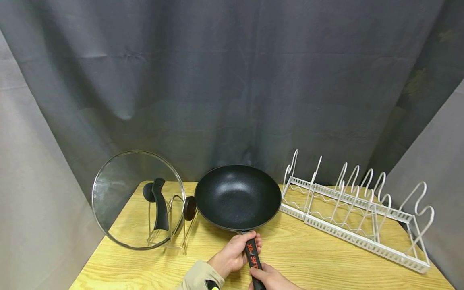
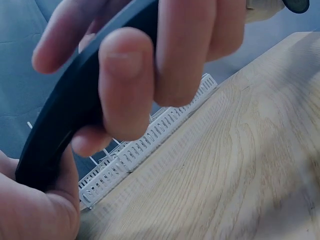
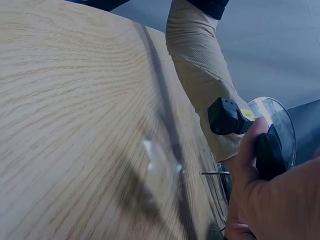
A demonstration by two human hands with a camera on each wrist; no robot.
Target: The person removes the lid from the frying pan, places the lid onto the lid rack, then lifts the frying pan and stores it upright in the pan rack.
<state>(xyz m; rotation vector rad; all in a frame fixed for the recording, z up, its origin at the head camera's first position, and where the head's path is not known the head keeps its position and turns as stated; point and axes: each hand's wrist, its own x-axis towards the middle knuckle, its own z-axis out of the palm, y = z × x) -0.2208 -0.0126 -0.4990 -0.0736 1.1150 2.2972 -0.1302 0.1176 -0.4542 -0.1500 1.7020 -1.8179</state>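
A black wok (image 1: 238,197) faces me at the middle of the table, its dark inside showing and its handle (image 1: 253,254) with red lettering pointing toward me. My left hand (image 1: 235,253) grips that handle close to the pan, thumb over the top. Farther back along it, my right hand (image 1: 270,278) holds the handle near its end. Fingers wrap the curved black handle (image 2: 70,105) in the left wrist view. In the right wrist view, the handle's dark end (image 3: 270,155) shows beside a thumb, with the left sleeve (image 3: 202,65) beyond.
On the left, a glass lid (image 1: 123,201) with a black handle stands upright in a wire stand (image 1: 185,235). A white metal rack (image 1: 344,223) with several upright loops spans the table's right side. Behind the wooden table (image 1: 301,262) hangs a grey curtain (image 1: 232,92).
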